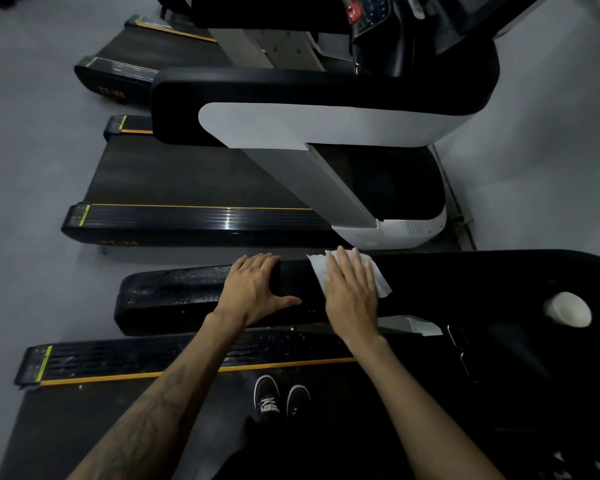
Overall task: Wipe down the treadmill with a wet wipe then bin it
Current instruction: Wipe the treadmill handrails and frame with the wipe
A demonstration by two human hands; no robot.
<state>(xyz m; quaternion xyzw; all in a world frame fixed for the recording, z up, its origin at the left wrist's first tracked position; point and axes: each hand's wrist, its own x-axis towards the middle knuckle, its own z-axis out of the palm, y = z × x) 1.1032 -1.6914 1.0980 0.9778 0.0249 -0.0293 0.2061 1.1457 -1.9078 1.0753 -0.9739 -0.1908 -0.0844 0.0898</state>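
The black handrail [174, 296] of the treadmill [194, 372] runs leftward from the hands to a rounded end, with bare rail open beyond the left fingers. Past the fingertips lies a strip of grey floor [32, 209], then a neighbouring treadmill [201, 188] with its white motor cover. To the right of the right fingers the rail widens into the console, where a white cup [568, 310] sits in a holder. Below the wrists stand two black shoes [281, 398] on the belt. The left hand [253, 289] grips the rail, fingers curled over its far edge, thumb spread along the near side. The right hand [352, 292] lies flat, fingers straight, pressing the white wet wipe [378, 282] onto the rail top.
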